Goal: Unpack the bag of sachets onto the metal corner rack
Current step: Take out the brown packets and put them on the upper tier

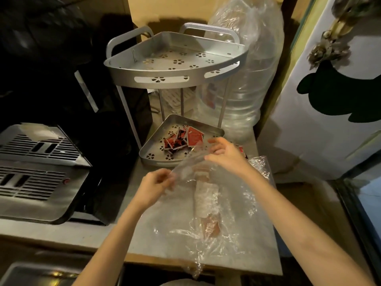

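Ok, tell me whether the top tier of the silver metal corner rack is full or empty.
Empty. The top tier of the silver metal corner rack shows only its bare perforated floor; the red sachets lie on the bottom tier.

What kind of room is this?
Probably a small kitchen or pantry corner: a two-tier grey metal corner rack holding red sachets, a slotted steel appliance and a big clear water bottle.

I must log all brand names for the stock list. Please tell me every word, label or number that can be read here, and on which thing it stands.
No text can be read in this picture.
Red sachets on the lower shelf of the rack: white print, too small and blurred to read.
Plastic bag held by both hands: a white label inside, blurred.
Water bottle: a coloured label behind the rack, unreadable.
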`<state>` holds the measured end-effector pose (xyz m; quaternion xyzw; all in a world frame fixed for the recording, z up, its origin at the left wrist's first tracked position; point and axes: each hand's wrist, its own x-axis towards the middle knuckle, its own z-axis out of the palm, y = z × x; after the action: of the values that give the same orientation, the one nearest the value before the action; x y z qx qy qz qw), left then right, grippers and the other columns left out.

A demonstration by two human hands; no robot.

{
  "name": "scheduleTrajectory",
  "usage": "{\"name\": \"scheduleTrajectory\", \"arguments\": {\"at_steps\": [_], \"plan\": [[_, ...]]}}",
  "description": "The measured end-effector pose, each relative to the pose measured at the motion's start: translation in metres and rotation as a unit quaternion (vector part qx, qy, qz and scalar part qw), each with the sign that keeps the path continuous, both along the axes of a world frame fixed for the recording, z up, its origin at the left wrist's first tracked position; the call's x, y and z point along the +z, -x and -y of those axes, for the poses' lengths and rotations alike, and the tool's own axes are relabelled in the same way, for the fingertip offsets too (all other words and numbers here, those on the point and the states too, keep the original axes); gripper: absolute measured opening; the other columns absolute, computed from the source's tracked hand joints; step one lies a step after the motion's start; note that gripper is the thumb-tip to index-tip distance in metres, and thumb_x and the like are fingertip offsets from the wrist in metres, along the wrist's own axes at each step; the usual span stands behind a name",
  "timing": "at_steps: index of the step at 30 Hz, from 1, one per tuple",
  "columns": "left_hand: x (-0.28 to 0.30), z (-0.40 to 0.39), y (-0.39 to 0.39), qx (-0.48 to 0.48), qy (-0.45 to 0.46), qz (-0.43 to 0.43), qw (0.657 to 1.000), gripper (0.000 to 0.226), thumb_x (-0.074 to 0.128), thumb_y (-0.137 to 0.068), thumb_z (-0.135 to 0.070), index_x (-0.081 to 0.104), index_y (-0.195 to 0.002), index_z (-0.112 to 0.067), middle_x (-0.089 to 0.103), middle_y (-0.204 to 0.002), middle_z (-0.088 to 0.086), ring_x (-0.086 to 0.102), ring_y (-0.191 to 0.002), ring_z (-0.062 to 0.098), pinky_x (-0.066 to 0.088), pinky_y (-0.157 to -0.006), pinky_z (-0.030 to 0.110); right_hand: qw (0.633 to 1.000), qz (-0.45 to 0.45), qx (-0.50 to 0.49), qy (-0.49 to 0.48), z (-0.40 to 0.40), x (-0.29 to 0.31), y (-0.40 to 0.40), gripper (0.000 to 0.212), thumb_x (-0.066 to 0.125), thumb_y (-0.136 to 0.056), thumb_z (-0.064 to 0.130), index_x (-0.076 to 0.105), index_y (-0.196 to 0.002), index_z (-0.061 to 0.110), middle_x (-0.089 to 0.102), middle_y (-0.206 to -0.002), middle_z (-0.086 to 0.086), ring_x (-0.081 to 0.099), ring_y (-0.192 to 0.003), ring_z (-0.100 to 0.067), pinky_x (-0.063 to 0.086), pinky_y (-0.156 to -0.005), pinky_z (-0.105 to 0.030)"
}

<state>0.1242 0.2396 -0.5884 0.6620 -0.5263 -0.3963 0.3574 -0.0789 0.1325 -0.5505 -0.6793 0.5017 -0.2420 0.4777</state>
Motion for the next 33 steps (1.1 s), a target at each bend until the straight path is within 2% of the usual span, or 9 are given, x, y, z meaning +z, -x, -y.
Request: {"name": "scheduleTrajectory", "arguments": {"at_steps": [5, 8, 10, 14, 18, 22, 24, 27, 33], "plan": [[-0.014, -0.021, -0.018, 0.178, -0.026, -0.095, 0.979, 0.006, 0.055, -0.087, -0.006, 0.061, -0.088, -0.007, 0.061, -0.07, 0.003, 0.059, -0.061, 0.009, 0.047, -0.047, 0.015, 0.994, -0.083, 0.017, -0.072, -0.001, -0.02, -0.002, 0.055, 0.061, -0.078, 0.02, 0.042, -0.13, 0.019, 0.054, -0.114, 0.002, 0.053, -0.095, -0.009, 0.045, -0.077, -0.025], [-0.025, -0.033, -0.024, 0.195, -0.048, 0.087, 0.976, 0.017, 0.057, -0.087, -0.014, 0.059, -0.103, -0.008, 0.063, -0.087, 0.007, 0.062, -0.084, 0.023, 0.046, -0.066, 0.025, 0.995, -0.084, 0.022, -0.052, -0.008, -0.036, -0.02, 0.044, 0.06, -0.081, 0.005, 0.048, -0.123, 0.011, 0.058, -0.094, 0.003, 0.057, -0.072, -0.004, 0.05, -0.059, -0.015], [-0.03, -0.043, -0.02, 0.181, -0.027, 0.22, 0.958, 0.039, 0.058, -0.085, -0.011, 0.049, -0.122, -0.003, 0.057, -0.115, 0.016, 0.056, -0.107, 0.032, 0.047, -0.087, 0.036, 0.996, -0.072, 0.015, -0.049, -0.013, -0.046, -0.033, 0.041, 0.061, -0.079, 0.0, 0.053, -0.118, 0.009, 0.06, -0.09, 0.001, 0.06, -0.072, -0.009, 0.055, -0.064, -0.019], [-0.045, -0.052, -0.011, 0.1, 0.077, 0.439, 0.89, 0.065, 0.054, -0.076, -0.004, 0.034, -0.137, -0.005, 0.034, -0.144, 0.024, 0.023, -0.136, 0.034, 0.011, -0.115, 0.043, 0.996, -0.083, 0.042, 0.014, -0.02, -0.06, -0.061, 0.03, 0.06, -0.081, 0.003, 0.058, -0.109, 0.013, 0.058, -0.083, 0.006, 0.063, -0.081, -0.02, 0.056, -0.076, -0.039], [-0.055, -0.046, -0.005, 0.006, 0.033, 0.442, 0.897, 0.054, 0.038, -0.088, -0.029, 0.027, -0.141, -0.022, 0.024, -0.149, 0.007, 0.012, -0.14, 0.022, -0.008, -0.114, 0.036, 0.984, -0.127, 0.077, 0.094, -0.025, -0.068, -0.081, 0.031, 0.057, -0.085, 0.005, 0.057, -0.114, 0.015, 0.059, -0.088, 0.006, 0.064, -0.081, -0.019, 0.056, -0.074, -0.038], [-0.073, -0.041, -0.007, 0.005, -0.006, 0.441, 0.898, 0.051, 0.017, -0.096, -0.04, 0.0, -0.143, -0.029, -0.004, -0.153, 0.0, -0.018, -0.139, 0.019, -0.035, -0.101, 0.023, 0.965, -0.196, 0.103, 0.144, -0.029, -0.073, -0.092, 0.035, 0.053, -0.086, 0.007, 0.049, -0.121, 0.014, 0.067, -0.101, -0.005, 0.064, -0.077, -0.022, 0.054, -0.066, -0.034], [-0.08, -0.039, -0.01, 0.016, -0.007, 0.455, 0.89, 0.051, 0.01, -0.094, -0.042, -0.004, -0.14, -0.028, -0.005, -0.153, -0.001, -0.016, -0.138, 0.019, -0.033, -0.102, 0.027, 0.954, -0.227, 0.11, 0.159, -0.03, -0.075, -0.093, 0.036, 0.054, -0.087, 0.011, 0.046, -0.122, 0.011, 0.067, -0.099, -0.008, 0.062, -0.083, -0.024, 0.052, -0.074, -0.033], [-0.085, -0.035, -0.015, -0.009, -0.041, 0.437, 0.899, 0.052, 0.005, -0.091, -0.048, -0.017, -0.135, -0.032, -0.02, -0.146, -0.006, -0.025, -0.134, 0.012, -0.034, -0.099, 0.028, 0.937, -0.27, 0.104, 0.195, -0.031, -0.079, -0.09, 0.041, 0.053, -0.087, 0.017, 0.045, -0.127, 0.009, 0.062, -0.12, -0.01, 0.048, -0.119, -0.024, 0.035, -0.106, -0.037], [-0.087, -0.024, -0.023, -0.057, -0.072, 0.428, 0.899, 0.059, 0.006, -0.089, -0.056, -0.018, -0.139, -0.033, -0.021, -0.153, -0.002, -0.028, -0.132, 0.01, -0.028, -0.105, 0.032, 0.925, -0.278, 0.087, 0.244, -0.033, -0.081, -0.07, 0.046, 0.05, -0.089, 0.02, 0.042, -0.134, 0.011, 0.046, -0.14, -0.005, 0.032, -0.133, -0.02, 0.02, -0.114, -0.035]]}}
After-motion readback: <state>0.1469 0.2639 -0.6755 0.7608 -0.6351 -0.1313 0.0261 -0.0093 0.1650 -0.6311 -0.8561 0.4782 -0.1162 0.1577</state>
